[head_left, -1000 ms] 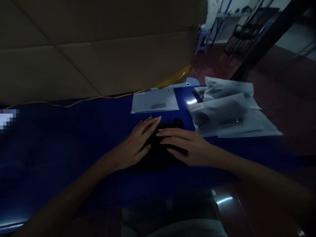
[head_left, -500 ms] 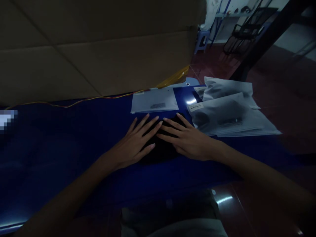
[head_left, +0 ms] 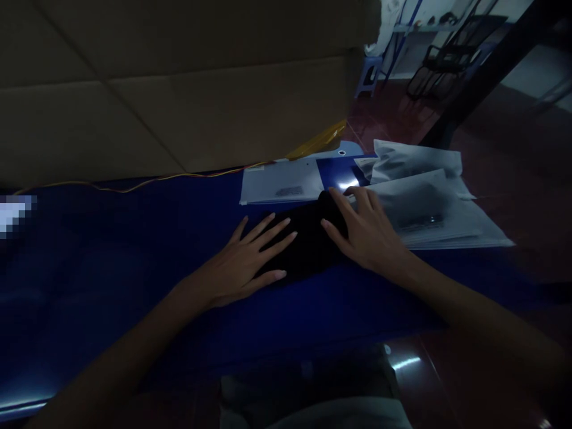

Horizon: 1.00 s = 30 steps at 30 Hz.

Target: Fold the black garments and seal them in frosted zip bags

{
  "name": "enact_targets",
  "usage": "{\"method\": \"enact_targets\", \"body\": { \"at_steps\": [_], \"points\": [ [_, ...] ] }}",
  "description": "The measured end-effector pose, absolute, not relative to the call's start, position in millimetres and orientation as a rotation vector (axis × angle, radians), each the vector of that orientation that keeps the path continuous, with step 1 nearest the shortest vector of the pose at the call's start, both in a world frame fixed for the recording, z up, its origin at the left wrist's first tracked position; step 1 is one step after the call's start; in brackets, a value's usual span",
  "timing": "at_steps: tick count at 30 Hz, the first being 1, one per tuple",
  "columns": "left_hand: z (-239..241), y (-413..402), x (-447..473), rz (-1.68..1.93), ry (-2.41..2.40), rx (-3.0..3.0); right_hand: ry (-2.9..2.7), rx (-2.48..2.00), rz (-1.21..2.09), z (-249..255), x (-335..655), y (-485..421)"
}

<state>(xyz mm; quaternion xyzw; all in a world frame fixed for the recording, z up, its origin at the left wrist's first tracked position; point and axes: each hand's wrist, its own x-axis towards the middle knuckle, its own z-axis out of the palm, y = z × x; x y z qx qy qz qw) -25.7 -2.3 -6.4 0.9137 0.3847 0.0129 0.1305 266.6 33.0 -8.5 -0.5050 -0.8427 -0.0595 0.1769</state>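
A dark black piece of what looks like folded cloth [head_left: 308, 244] lies on the blue table [head_left: 250, 328] in front of me. My left hand [head_left: 243, 262] rests flat on its left part, fingers spread. At the cloth's right end, my right hand [head_left: 369, 229] has its thumb and fingers curled round the raised edge. Little detail of the cloth shows in the dim light. Just beyond it lies a flat frosted zip bag [head_left: 281, 179] with a printed patch.
Several filled frosted bags [head_left: 440, 208] are stacked at the right, close to my right hand. A large cardboard box [head_left: 214, 113] stands along the table's back edge, with thin yellow and red wires [head_left: 179, 175] before it. A chair [head_left: 451, 59] stands farther off.
My right hand has moved right, from lying flat with fingers spread to curling round the cloth's right end, which now stands up a little. My left hand stays nearly in place.
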Motion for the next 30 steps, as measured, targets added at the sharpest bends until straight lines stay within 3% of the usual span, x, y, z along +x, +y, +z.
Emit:
{"method": "enact_targets", "body": {
  "at_steps": [3, 12, 17, 21, 30],
  "points": [
    [-6, -3, -26, 0.097, 1.098, 2.700, -2.417, -1.523, -0.246, -7, 267, 33],
    [-1, -7, -24, 0.164, 1.077, 2.788, -2.354, -1.443, 0.154, -7, 259, 30],
    [2, -7, -20, 0.199, 0.924, 2.880, -2.300, -1.368, -0.051, -7, 264, 31],
    [-2, -9, -15, 0.304, 0.838, 3.021, -2.303, -1.140, -0.188, -7, 264, 29],
    [-6, -6, -12, 0.536, 0.856, 3.144, -2.378, -0.529, 0.018, -9, 257, 15]
  ]
}}
